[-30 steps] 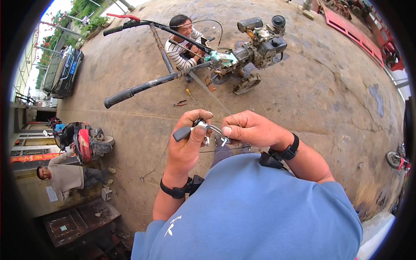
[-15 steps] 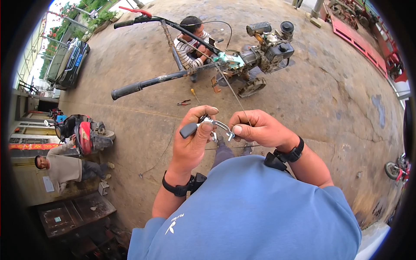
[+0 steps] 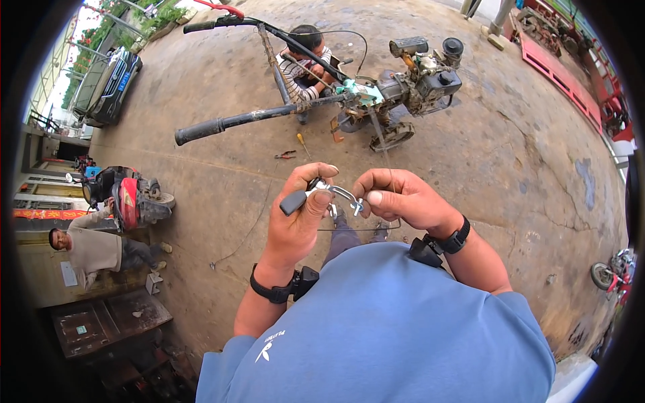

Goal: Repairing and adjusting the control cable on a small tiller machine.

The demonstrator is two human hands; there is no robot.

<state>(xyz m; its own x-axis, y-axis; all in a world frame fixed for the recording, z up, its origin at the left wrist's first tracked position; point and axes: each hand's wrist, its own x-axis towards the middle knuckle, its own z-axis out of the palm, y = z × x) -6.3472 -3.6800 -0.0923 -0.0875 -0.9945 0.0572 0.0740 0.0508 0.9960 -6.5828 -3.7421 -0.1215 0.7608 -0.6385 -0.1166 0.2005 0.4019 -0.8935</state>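
Two hands on one small hand lever [image 3: 324, 193], held in the air in front of the chest, above the concrete yard [image 3: 510, 174]. Black-tipped blade to the left, bare metal bracket and clamp to the right. Left hand [image 3: 295, 225] closed round the blade, thumb pressed flat along its top and the other fingers curled beneath. Right hand [image 3: 403, 200] bunched at the bracket end, thumb and forefinger pinching the clamp, remaining fingers folded in. Probably light and rigid, metal throughout apart from the rubbery tip, so no give under a firm squeeze. Possibly greasy on the bare parts and sharp at the clamp edges. Surest hold likely on the coated blade and the bracket body, not on the thin wire [image 3: 356, 229] trailing just below the lever, springy and easily kinked. Beyond the lever, a yellow-handled screwdriver [image 3: 303, 143] and pliers [image 3: 285, 154] lying on the ground, then a walking tiller [image 3: 416, 80] with long handlebars [image 3: 269, 117] and a person crouched [image 3: 304, 64] behind them. Left of the lever, a red motorcycle [image 3: 131, 198] and a seated person [image 3: 87, 248]. Further left, a long red banner [image 3: 40, 215] with yellow marks, stretched level. Below it, a pale rectangular sheet [image 3: 70, 274] against the wall. Lower left of the lever, a small pale label [image 3: 80, 329] on a dark metal box. Far up and left, a blue oblong plate [image 3: 125, 80] on a dark car [image 3: 107, 77]. Nearest below the lever, a white emblem [image 3: 269, 346] on the blue shirt.
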